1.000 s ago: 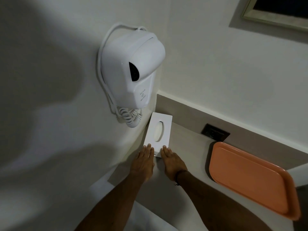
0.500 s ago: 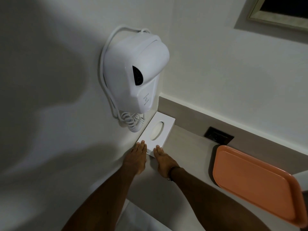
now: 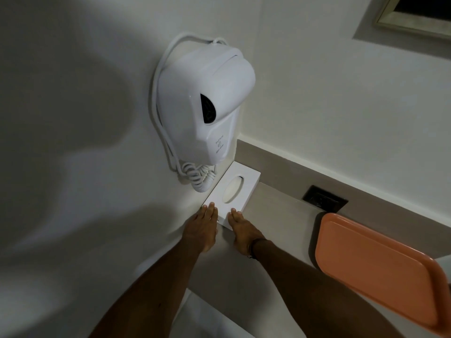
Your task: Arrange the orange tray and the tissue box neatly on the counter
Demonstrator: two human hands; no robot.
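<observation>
The head view looks down into a corner where a white wall meets a beige counter (image 3: 275, 215). A white tissue box (image 3: 231, 193) lies flat on the counter in this corner, with its long left side against the wall and its far end close to the low beige backsplash (image 3: 317, 172). The oval opening on top of the box shows a white tissue inside.

Both hands are at the near end of the box. The left hand (image 3: 201, 228) is flat, palm down, with the fingers straight and close together; the fingertips touch the near left corner of the box. The right hand (image 3: 241, 230) is also flat with straight fingers held together, and its fingertips rest on the near right corner. Neither hand is closed around the box. A dark band is on the right wrist.

The orange tray (image 3: 375, 269) lies on the counter to the right, well apart from the box, and its right end leaves the picture. A black socket (image 3: 324, 198) sits in the backsplash just beyond the tray. A white hair dryer (image 3: 207, 113) hangs on the left wall above the box, and its coiled cord (image 3: 197, 176) hangs just beside the box.
</observation>
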